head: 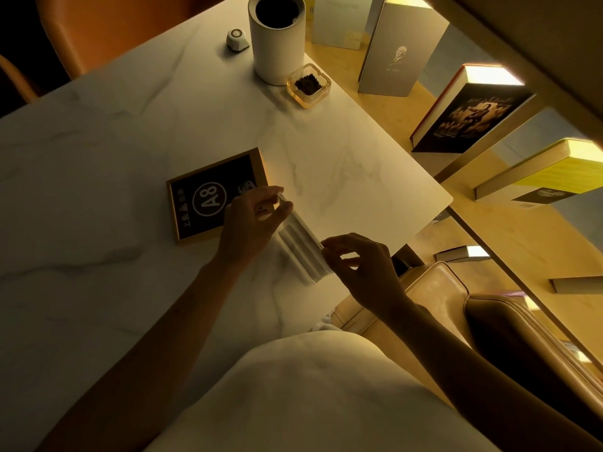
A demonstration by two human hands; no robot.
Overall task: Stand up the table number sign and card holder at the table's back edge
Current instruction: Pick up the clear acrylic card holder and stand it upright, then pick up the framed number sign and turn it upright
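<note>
The table number sign (208, 197), a black plate marked A8 in a gold frame, lies flat on the white marble table (98, 158). Just right of it stands a clear acrylic card holder (301, 243), seen edge-on. My left hand (251, 220) pinches the holder's far top corner between thumb and fingers and partly covers the sign's right edge. My right hand (362, 272) pinches the holder's near top corner. Whether the holder's base touches the table I cannot tell.
A white cylindrical bin (277, 40), a small white call button (236, 39) and a glass ashtray (308, 86) stand at the far edge. Books (470, 109) lean on a shelf to the right. A tan seat (489, 321) sits by the table's right edge.
</note>
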